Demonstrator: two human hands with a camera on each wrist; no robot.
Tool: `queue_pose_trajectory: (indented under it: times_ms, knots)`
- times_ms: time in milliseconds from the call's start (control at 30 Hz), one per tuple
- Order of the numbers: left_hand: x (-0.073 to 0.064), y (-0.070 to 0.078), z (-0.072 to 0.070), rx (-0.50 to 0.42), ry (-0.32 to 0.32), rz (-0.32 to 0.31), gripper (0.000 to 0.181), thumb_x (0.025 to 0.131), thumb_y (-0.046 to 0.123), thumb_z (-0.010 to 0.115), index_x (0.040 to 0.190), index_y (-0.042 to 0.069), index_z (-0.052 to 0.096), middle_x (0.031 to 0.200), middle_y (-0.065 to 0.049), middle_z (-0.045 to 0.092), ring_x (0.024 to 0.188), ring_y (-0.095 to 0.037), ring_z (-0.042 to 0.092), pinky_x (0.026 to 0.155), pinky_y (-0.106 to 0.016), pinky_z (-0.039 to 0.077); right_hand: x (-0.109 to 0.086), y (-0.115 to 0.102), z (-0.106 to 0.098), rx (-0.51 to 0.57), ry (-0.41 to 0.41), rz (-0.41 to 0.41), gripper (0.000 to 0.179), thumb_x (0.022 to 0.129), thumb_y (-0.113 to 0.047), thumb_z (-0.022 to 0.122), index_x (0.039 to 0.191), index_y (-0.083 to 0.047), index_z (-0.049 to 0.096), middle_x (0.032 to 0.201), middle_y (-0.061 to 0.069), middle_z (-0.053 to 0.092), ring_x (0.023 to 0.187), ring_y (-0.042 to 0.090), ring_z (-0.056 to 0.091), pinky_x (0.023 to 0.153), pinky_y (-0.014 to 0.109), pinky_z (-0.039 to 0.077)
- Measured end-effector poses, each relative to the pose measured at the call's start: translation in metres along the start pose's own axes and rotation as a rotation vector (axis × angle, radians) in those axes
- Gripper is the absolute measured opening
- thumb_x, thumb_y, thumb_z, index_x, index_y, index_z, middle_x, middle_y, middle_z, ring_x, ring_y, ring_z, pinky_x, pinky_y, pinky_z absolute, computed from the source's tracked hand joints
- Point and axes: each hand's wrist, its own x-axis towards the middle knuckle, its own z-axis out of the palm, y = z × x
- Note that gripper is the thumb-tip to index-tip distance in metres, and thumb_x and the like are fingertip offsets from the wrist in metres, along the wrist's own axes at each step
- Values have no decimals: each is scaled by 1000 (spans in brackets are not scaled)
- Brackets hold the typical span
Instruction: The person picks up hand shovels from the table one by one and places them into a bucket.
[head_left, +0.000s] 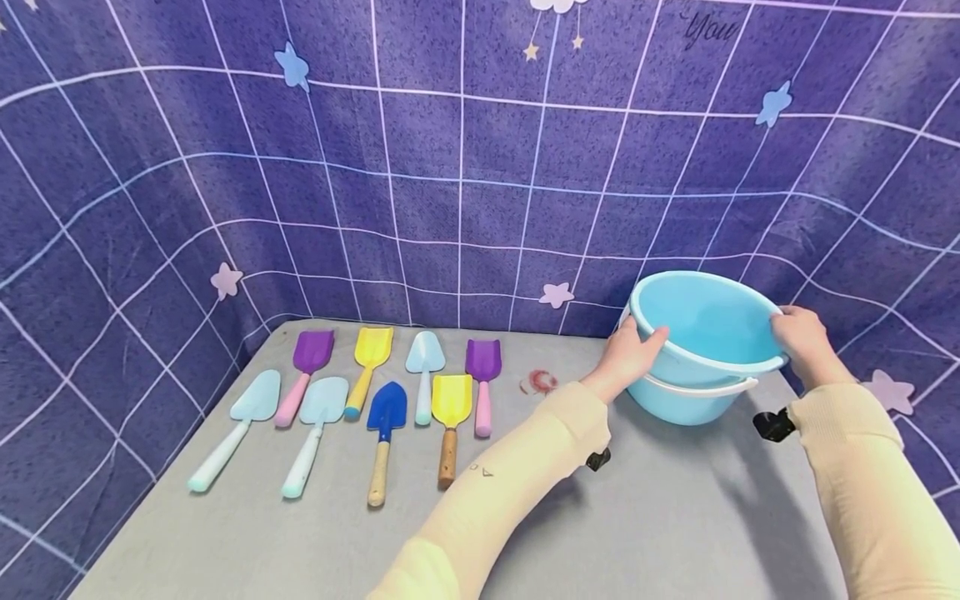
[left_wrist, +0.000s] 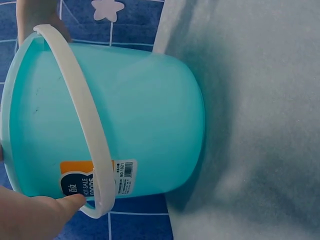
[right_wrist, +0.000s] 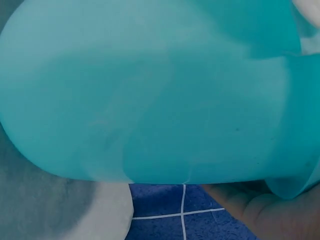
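Note:
A light blue plastic bucket (head_left: pixel 686 407) is at the right rear of the grey table, its mouth tipped toward the head camera. My left hand (head_left: pixel 628 353) grips its left rim, with the thumb on the near side. At the opposite rim my right hand (head_left: pixel 804 340) holds on, most of its fingers hidden behind the bucket. A white carrying handle (left_wrist: pixel 84 107) hangs across the front of the bucket. Beside the left thumb, the left wrist view shows a label (left_wrist: pixel 125 175). Bucket wall (right_wrist: pixel 130 115) fills most of the right wrist view.
Several toy shovels lie on the grey table (head_left: pixel 637 517) to the left, among them a blue trowel (head_left: pixel 387 408), a yellow shovel (head_left: pixel 452 400) and a purple one (head_left: pixel 483 360). A reddish mark (head_left: pixel 542 381) lies near the left hand. Purple star-patterned cloth (head_left: pixel 465 167) hangs behind.

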Motion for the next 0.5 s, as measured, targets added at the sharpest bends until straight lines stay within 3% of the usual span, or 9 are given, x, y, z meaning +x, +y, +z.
queue_pose_trajectory:
  times_ms: [200,333,500]
  knots:
    - [-2,-1,-6,21,0,3,65,94,47,49,144,9,34,141,-7,47,129,-17,44,103,-28,37,-2,-5,1,34,15,5,50,96,-13,27,135,18,32,119,40,47,76,27,60,52,17,45]
    - [-5,-1,-12,29,2,4,66,93,48,49,144,9,35,140,-7,48,129,-17,45,103,-27,37,-4,-11,3,52,5,6,51,95,-12,27,136,18,31,118,40,47,76,27,60,56,24,51]
    - [-12,-1,-20,3,13,-10,65,93,47,51,143,9,37,139,-7,49,128,-16,46,103,-27,37,-10,-19,2,17,-23,-34,51,96,-14,26,133,21,31,121,40,45,78,26,59,55,17,46]
